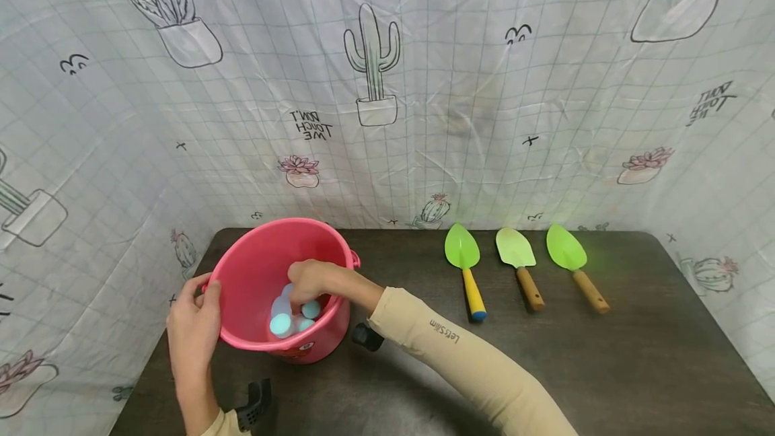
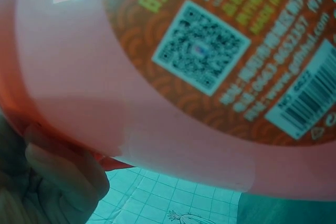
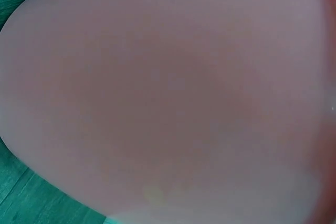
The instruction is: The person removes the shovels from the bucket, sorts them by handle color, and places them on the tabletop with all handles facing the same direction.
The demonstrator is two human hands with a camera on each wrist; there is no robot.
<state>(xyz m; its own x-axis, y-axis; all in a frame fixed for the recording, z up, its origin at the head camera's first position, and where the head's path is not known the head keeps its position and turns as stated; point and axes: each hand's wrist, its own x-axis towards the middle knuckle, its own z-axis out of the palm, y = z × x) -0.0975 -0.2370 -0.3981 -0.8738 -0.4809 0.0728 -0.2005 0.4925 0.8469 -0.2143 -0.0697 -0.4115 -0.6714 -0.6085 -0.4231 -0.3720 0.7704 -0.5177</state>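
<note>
A pink bucket [image 1: 284, 241] stands at the left of the dark table, tipped somewhat toward me. At its left rim my left hand [image 1: 195, 318] grips the edge. In the left wrist view the fingers [image 2: 65, 177] bend around the rim beside an orange printed label [image 2: 205, 51]. My right hand [image 1: 311, 281] reaches over the right side into the bucket, its fingers pointing down among several translucent pieces with round pale-blue ends [image 1: 282, 325]. Its fingertips are hidden, and I cannot tell whether they hold one. The bucket's outer wall [image 3: 157, 93] fills most of the right wrist view.
Three small green-bladed trowels lie in a row to the right: one with a yellow handle [image 1: 472, 291], two with wooden handles [image 1: 531, 288]. A patterned cloth [image 1: 448, 86] hangs behind the dark table [image 1: 636, 355] and along both sides.
</note>
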